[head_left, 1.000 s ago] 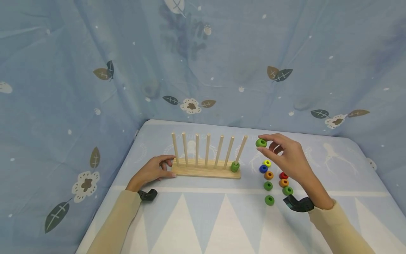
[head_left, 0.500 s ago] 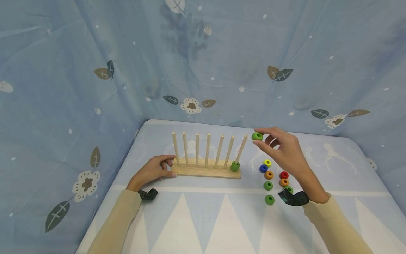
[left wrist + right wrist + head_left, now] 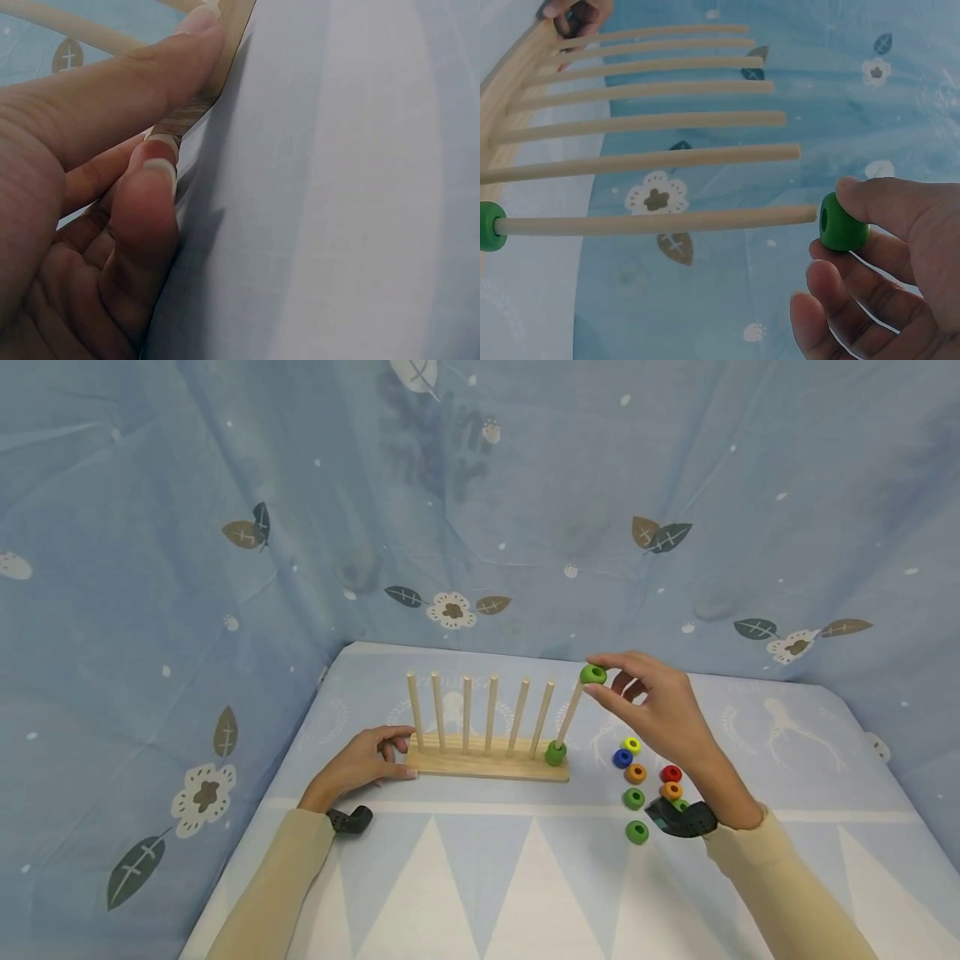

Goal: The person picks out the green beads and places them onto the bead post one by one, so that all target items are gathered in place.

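The right hand (image 3: 656, 706) pinches a green bead (image 3: 844, 226) between thumb and fingers, just beside the tip of the nearest peg (image 3: 568, 717). The left hand (image 3: 363, 764) grips the closest end of the wooden base (image 3: 487, 766). A second green bead (image 3: 556, 753) sits low on that peg. Loose coloured beads (image 3: 636, 774) lie on the counter (image 3: 465, 893), nearer the person than the right hand.

Left sleeve (image 3: 273, 881) and right sleeve (image 3: 783, 889): plain beige, both end near wrists. Left wrist device (image 3: 352, 820) and right wrist device (image 3: 682, 821): 2 small black curved units, right has dull greenish end. Left hand (image 3: 366, 758), right hand (image 3: 663, 706): bare.
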Demonstrator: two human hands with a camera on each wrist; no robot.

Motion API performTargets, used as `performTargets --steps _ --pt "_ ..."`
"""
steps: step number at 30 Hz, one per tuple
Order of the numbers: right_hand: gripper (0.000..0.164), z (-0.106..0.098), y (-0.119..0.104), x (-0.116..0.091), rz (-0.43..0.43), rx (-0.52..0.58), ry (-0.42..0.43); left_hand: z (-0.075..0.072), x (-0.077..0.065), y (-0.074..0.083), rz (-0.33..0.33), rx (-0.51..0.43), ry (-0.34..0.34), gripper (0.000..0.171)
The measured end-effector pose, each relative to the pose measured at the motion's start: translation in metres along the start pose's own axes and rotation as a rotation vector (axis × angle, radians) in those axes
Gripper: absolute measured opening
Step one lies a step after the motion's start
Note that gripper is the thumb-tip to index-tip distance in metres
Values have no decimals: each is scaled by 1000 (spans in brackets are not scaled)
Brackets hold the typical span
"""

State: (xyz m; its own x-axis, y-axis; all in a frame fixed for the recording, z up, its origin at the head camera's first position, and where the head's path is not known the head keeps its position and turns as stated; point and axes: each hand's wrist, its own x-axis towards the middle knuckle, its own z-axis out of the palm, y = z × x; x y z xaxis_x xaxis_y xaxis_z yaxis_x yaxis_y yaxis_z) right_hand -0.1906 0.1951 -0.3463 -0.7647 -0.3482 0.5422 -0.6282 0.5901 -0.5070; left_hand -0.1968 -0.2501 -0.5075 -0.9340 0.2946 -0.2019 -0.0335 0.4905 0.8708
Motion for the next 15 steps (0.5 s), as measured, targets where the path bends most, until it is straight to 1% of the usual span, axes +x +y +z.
performTargets --steps 4,15 --pt "39 2 -1 2 -5 -2 -5 0 0 0 8 9 -1 80" --pt "39 8 0 2 -2 -5 -38 1 1 -2 2 -5 1 79"
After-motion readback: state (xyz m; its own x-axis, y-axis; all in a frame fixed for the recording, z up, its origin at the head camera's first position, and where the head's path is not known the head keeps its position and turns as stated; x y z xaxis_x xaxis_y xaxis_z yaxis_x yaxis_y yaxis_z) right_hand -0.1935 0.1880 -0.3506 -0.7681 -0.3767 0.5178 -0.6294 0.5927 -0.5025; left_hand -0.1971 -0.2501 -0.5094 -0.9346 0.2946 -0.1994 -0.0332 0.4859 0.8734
